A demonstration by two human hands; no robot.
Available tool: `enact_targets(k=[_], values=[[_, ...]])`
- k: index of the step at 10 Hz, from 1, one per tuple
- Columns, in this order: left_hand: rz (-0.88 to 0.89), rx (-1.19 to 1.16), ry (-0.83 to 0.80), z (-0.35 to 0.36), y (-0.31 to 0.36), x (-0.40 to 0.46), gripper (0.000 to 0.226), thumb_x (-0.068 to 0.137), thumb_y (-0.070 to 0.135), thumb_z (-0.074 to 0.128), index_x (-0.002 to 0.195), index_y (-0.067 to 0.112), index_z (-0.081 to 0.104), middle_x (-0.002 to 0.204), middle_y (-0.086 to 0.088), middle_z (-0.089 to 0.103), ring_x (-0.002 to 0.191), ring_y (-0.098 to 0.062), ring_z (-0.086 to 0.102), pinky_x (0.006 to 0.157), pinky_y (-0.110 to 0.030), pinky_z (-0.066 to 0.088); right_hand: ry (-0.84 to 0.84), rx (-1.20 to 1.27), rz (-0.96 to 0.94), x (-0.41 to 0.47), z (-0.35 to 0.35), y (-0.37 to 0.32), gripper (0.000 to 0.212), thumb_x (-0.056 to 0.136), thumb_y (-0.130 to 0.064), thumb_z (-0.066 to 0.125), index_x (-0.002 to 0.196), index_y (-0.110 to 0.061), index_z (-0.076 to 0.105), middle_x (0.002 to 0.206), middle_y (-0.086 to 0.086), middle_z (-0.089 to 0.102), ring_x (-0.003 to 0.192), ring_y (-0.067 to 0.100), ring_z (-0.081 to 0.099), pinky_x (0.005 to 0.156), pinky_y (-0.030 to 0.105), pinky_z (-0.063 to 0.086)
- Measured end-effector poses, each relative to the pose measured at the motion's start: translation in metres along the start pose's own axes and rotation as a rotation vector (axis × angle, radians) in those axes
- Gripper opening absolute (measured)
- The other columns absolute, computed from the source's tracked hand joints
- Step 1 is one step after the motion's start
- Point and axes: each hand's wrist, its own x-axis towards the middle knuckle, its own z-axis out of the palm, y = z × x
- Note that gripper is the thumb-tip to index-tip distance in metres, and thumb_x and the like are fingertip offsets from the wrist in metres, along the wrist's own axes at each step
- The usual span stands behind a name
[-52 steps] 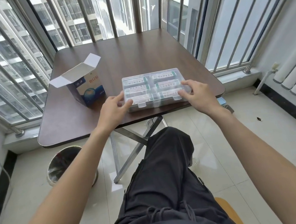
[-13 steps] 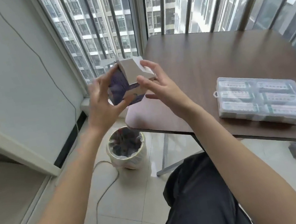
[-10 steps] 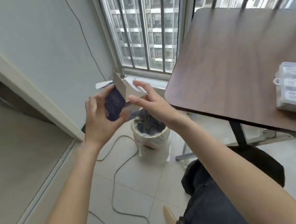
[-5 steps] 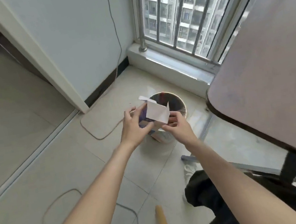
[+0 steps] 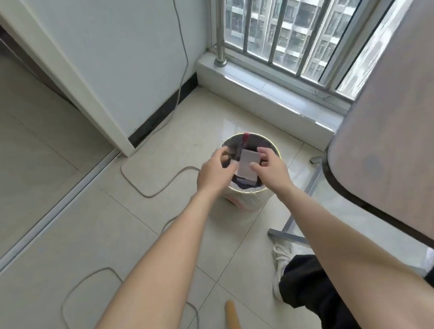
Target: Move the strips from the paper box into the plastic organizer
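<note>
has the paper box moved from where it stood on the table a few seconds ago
Yes. The paper box has left the table and gone down to its left; it is now over the waste bin on the floor, between the left hand and right hand.

Hands (image 5: 242,169) have released paper box (image 5: 248,165) over bin (image 5: 255,201)

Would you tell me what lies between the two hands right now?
In the head view, the paper box lies between the left hand and the right hand, over the open waste bin.
</note>
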Motion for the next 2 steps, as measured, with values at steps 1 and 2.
enact_targets(k=[1, 2], values=[[-0.029, 0.023, 0.072, -0.009, 0.007, -0.019, 0.035, 0.089, 0.033, 0.051, 0.124, 0.029, 0.055, 0.113, 0.006, 0.066, 0.107, -0.017, 0.057, 0.086, -0.028, 0.042, 0.106, -0.146, -0.054, -0.025, -0.005, -0.016, 0.037, 0.087, -0.024, 0.055, 0.124, -0.019, 0.055, 0.113, -0.001, 0.064, 0.104, 0.018, 0.06, 0.086, 0.033, 0.047], [-0.003, 0.048, 0.097, -0.018, 0.012, -0.045, 0.027, 0.088, 0.037, 0.049, 0.111, 0.03, 0.062, 0.101, 0.009, 0.07, 0.103, -0.016, 0.059, 0.085, -0.028, 0.045, 0.255, -0.284, -0.112, -0.061, -0.012, -0.029, 0.024, 0.089, -0.029, 0.053, 0.11, -0.021, 0.062, 0.099, -0.004, 0.069, 0.094, 0.018, 0.062, 0.073, 0.027, 0.041]])
